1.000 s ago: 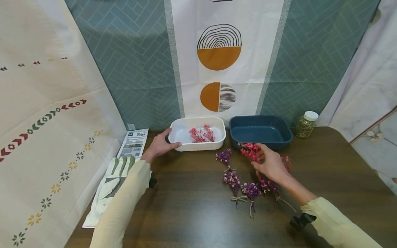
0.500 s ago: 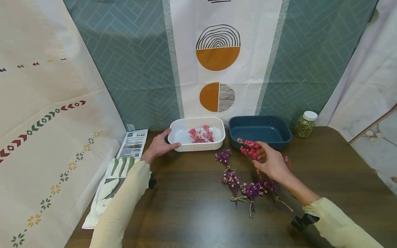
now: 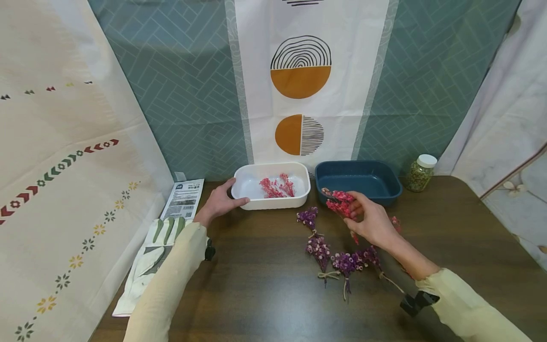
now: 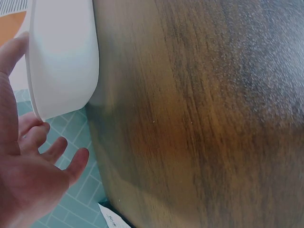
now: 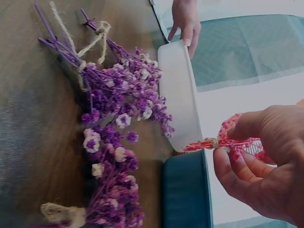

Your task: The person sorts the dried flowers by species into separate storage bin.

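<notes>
My right hand [image 3: 373,223] pinches a small bunch of pink dried flowers [image 3: 339,204] in front of the blue container [image 3: 358,166]. In the right wrist view, the bunch's twine-tied stems [image 5: 202,144] stick out between thumb and fingers. My left hand [image 3: 220,202] holds the left end of the white container [image 3: 273,204], thumb at its front rim. Pink dried flowers [image 3: 278,186] lie inside that container. Below the right hand, several twine-tied purple dried-flower bunches [image 3: 318,249] lie on the table. More pink flowers [image 3: 396,223] show partly behind the right hand.
A white-lidded jar [image 3: 420,173] stands right of the blue container. At the left lie white-and-green work gloves [image 3: 149,266] and a printed packet [image 3: 185,197], partly under the left forearm. Patterned curtains [image 3: 201,95] hang behind the brown wooden table [image 3: 265,280].
My right hand has shifted slightly left with the pink bunch, whose flower heads now point more to the left. The left hand has stayed on the white container.
</notes>
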`<state>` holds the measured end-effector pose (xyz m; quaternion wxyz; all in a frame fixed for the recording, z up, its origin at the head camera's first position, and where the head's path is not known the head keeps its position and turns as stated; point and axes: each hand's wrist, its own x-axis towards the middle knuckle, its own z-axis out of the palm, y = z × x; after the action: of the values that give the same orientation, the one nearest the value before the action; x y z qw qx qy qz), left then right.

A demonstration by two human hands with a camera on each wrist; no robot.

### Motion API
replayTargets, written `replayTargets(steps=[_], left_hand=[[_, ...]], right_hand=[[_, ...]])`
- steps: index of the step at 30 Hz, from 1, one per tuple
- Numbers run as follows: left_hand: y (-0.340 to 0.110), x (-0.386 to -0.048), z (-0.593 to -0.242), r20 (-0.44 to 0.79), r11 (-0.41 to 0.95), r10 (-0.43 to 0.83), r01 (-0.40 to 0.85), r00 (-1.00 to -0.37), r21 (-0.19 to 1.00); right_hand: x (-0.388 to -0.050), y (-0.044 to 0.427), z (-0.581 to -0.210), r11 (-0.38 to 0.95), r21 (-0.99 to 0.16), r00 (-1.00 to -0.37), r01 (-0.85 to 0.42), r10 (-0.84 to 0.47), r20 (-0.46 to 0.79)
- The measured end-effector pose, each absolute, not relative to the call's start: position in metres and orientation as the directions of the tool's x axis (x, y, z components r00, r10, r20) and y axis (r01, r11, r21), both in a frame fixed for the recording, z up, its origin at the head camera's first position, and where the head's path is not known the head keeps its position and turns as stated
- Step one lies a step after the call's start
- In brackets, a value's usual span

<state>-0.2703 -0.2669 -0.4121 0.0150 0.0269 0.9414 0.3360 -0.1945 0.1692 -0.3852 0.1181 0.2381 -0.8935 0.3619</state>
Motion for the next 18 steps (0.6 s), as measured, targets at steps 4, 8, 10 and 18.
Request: replayTargets(steps=[4,8,10,18], left_hand=[[-0.267,-0.269,-0.412,-0.006,0.769,0.060,0.042,-0.998,0.638],[-0.267,-0.269,-0.412,-0.004,0.767,0.055,0.040,-0.998,0.640],[-0.267,-0.269,-0.412,-0.006,0.766,0.054,0.038,-0.999,0.642],[-0.267,-0.269,-0.414,-0.011,0.754,0.049,0.030,-0.999,0.656]], right_hand=[[-0.197,0.165,-0.379,0.612,-0.600,-0.857,-0.515,-0.355,0.374],[-0.201,0.159,-0.374,0.602,-0.603,-0.852,-0.524,-0.376,0.366],[-0.204,0.155,-0.372,0.600,-0.599,-0.848,-0.531,-0.386,0.365],[-0.220,0.139,-0.365,0.608,-0.574,-0.835,-0.548,-0.431,0.341]])
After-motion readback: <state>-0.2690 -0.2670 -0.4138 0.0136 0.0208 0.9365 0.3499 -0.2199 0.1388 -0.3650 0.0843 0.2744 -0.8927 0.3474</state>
